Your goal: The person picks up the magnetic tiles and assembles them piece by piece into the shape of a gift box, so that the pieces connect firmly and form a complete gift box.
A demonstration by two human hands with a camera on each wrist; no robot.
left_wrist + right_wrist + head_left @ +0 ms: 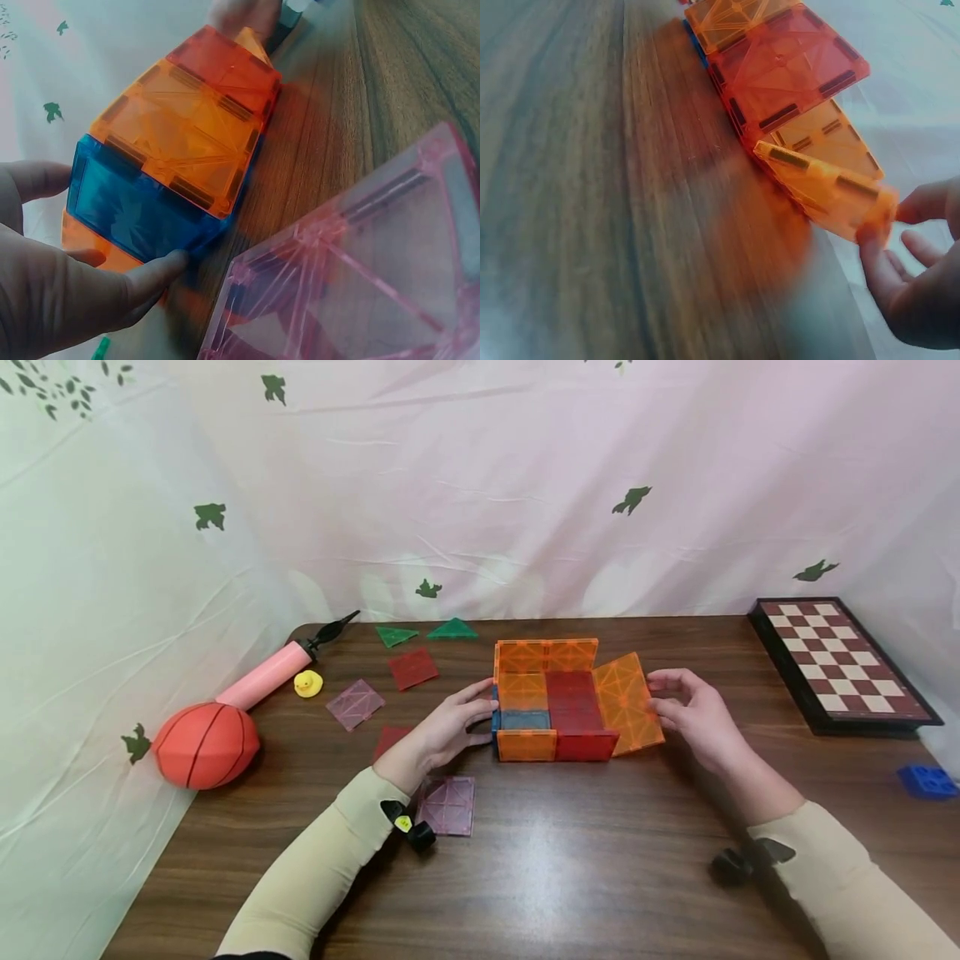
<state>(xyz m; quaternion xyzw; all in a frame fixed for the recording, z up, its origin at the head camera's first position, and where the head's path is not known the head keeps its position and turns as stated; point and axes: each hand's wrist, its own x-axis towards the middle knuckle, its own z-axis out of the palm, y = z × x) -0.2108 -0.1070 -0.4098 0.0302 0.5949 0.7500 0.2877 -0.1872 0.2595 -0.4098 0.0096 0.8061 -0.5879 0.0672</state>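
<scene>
A low open box of translucent magnetic tiles stands on the table, with an orange back wall [547,655] and orange and red front walls [587,746]. Its left end is a blue magnetic tile [139,206]. My left hand [450,727] holds that blue tile, fingertips at one edge and thumb at the opposite one. At the right end, an orange magnetic tile [628,703] leans outward at a slant. My right hand [697,718] pinches this tile's outer edge between thumb and fingers, seen close in the right wrist view [915,262].
Loose tiles lie left of the box: pink [356,704], pink near my left wrist [447,807], red [413,668] and green triangles [453,628]. Further left are a rubber duck [307,683], a pink pump [266,675] and a red ball [206,746]. A checkered board [843,656] and blue block [927,782] are right.
</scene>
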